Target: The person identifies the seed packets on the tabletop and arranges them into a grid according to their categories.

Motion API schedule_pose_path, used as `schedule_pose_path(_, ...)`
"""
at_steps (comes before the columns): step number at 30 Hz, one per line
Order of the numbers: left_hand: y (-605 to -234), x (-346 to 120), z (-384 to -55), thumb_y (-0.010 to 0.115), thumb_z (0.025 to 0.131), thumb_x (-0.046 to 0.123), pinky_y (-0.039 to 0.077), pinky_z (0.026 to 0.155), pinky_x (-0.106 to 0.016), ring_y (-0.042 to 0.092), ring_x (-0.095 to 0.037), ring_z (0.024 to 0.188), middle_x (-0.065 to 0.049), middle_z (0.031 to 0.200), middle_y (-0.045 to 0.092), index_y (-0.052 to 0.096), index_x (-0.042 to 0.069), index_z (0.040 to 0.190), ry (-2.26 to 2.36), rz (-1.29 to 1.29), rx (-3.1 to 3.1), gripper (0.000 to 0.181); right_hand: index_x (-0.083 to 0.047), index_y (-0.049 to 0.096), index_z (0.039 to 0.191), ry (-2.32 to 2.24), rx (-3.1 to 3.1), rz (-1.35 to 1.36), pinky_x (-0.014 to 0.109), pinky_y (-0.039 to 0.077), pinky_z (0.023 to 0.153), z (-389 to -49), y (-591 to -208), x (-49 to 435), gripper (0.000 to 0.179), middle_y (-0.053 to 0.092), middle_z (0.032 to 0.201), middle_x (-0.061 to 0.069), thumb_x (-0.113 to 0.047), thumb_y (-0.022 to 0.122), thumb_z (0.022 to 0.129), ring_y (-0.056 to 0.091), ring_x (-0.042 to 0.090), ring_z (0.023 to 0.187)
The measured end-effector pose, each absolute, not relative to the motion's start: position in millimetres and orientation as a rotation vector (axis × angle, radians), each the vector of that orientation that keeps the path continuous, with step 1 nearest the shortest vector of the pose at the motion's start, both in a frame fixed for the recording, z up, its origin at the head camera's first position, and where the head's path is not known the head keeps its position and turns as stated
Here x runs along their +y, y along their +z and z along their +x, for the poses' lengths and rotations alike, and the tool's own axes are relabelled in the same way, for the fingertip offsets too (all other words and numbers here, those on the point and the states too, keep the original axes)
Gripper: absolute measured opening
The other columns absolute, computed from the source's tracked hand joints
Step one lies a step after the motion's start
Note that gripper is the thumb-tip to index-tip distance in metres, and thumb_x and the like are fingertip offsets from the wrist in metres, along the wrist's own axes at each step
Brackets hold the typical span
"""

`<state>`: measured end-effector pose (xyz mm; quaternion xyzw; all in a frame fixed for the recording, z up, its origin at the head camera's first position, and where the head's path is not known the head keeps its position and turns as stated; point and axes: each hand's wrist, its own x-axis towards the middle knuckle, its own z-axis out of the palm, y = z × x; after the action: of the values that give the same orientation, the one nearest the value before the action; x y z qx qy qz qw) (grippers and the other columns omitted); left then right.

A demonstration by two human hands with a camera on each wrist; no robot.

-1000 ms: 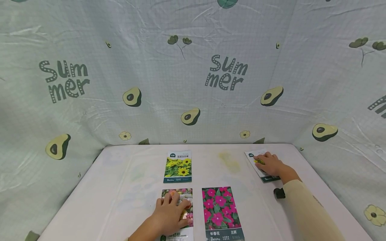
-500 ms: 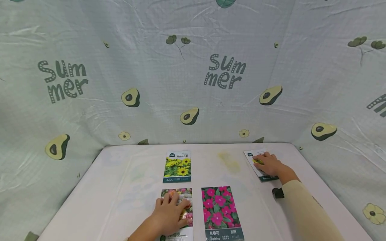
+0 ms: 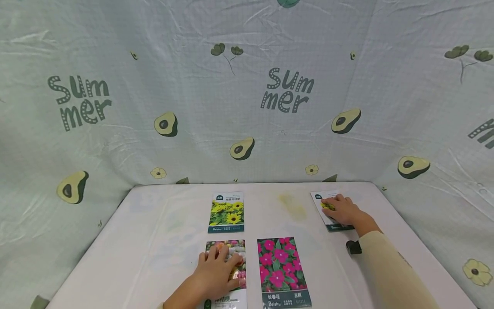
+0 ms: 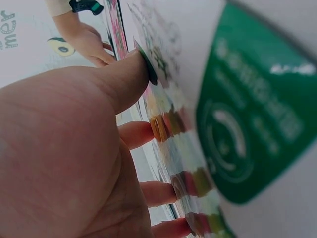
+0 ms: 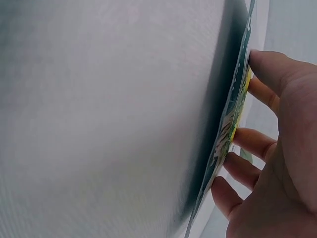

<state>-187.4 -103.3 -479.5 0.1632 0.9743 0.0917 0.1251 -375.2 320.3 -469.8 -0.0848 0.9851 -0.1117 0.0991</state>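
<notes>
My left hand (image 3: 216, 274) rests on a flower seed packet (image 3: 227, 302) with pink and orange blooms at the table's near middle. In the left wrist view its thumb and fingertips touch the packet's glossy face (image 4: 173, 119). At the far right, my right hand (image 3: 342, 210) lies over another seed packet (image 3: 322, 204), white at the top with a dark green band below, tilted on the table. The right wrist view has the fingertips and thumb of this hand (image 5: 287, 134) against that packet's top face (image 5: 232, 124). Its middle is covered by the hand.
A seed packet with yellow sunflowers (image 3: 227, 213) lies behind my left hand. To that hand's right is a packet with magenta flowers (image 3: 281, 268). The pale table (image 3: 154, 240) meets a printed curtain (image 3: 200, 94) at the back and sides.
Both hands keep their places on the packets. The whole view shifts only slightly; no packet visibly moves on the table.
</notes>
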Motion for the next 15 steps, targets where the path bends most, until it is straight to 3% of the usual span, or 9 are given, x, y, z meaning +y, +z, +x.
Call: schedule_pose_path(15, -467.1, -100.6, -184.9, 0.066, 0.091, 0.061, 0.033, 0.098, -0.069, 0.036, -0.045, 0.135, -0.013, 0.138, 0.047, 0.056, 0.031, 0.138, 0.254, 0.466, 2.820, 0.057, -0.016, 0.047, 0.153, -0.332, 2.906, -0.249, 0.072, 0.034, 0.105, -368.8, -463.8, 311.7, 0.057, 0.039, 0.146, 0.030, -0.044, 0.054, 0.105, 0.040, 0.047, 0.125)
